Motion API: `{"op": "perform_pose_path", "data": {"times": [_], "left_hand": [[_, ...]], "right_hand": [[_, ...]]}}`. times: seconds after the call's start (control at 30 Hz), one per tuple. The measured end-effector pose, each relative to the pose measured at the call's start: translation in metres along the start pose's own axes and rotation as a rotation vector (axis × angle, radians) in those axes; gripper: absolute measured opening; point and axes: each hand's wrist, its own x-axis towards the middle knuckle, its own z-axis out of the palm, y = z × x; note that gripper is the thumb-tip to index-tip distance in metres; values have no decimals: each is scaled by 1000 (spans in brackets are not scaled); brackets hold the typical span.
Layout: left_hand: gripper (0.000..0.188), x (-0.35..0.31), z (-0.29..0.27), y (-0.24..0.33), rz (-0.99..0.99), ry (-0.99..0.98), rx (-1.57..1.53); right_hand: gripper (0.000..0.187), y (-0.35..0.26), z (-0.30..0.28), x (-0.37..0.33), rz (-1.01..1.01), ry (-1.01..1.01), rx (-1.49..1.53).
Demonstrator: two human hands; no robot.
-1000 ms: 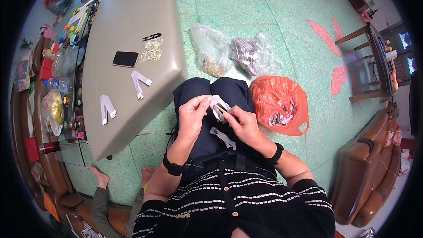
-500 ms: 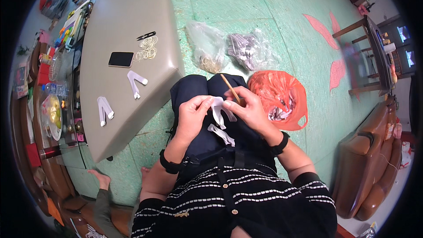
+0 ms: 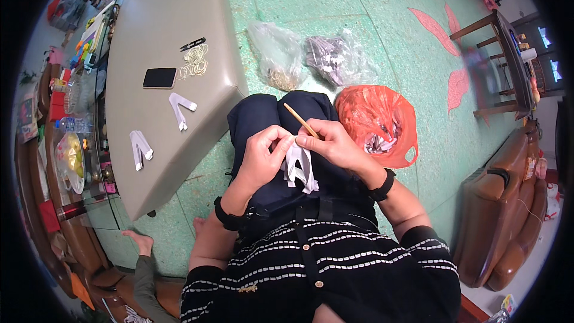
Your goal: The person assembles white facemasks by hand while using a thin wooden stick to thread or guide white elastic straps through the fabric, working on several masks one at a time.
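Over my lap, my left hand pinches the top of a white folded fabric strip between thumb and fingertips. My right hand meets it there, thumb and forefinger on the same top edge. A thin wooden stick also sits in my right hand, slanting up to the left past the fingers. The strip's ends hang down over my dark trousers; whether a second strip lies behind them I cannot tell. Two similar V-folded strips, an upper one and a lower one, lie on the grey bench to my left.
Black thread snips, a coil of cream cord or bands and a phone rest on the bench. Beyond my knees are two clear plastic bags. An orange bag with strips inside stands right. Another person's foot shows lower left.
My hands have come together at the top of the strip. The stick has tilted flatter. The loose strip that lay below on my lap now appears joined or overlapped with the hanging one.
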Motion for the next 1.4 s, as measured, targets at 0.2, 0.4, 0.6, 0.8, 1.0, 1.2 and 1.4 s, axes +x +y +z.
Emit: {"op": "perform_pose_path", "data": {"times": [0.2, 0.4, 0.6, 0.8, 1.0, 1.2, 1.4], "left_hand": [[12, 0, 5, -6, -144, -16, -197], [25, -15, 16, 3, -106, 104, 211], [22, -14, 21, -14, 144, 230, 362], [17, -10, 26, -10, 210, 293, 430], [14, -15, 28, -5, 8, 393, 295], [15, -19, 24, -17, 5, 423, 364], [23, -10, 14, -5, 118, 244, 474]], "right_hand": [[19, 11, 0, -1, 19, 174, -115], [18, 18, 4, -4, 136, 245, -34], [18, 24, 9, -3, 143, 216, -37], [19, 26, 16, -4, 177, 258, 25], [17, 21, 17, -12, -62, 379, -55], [16, 26, 11, -23, -86, 378, -38], [17, 34, 9, -21, -18, 342, -85]]}}
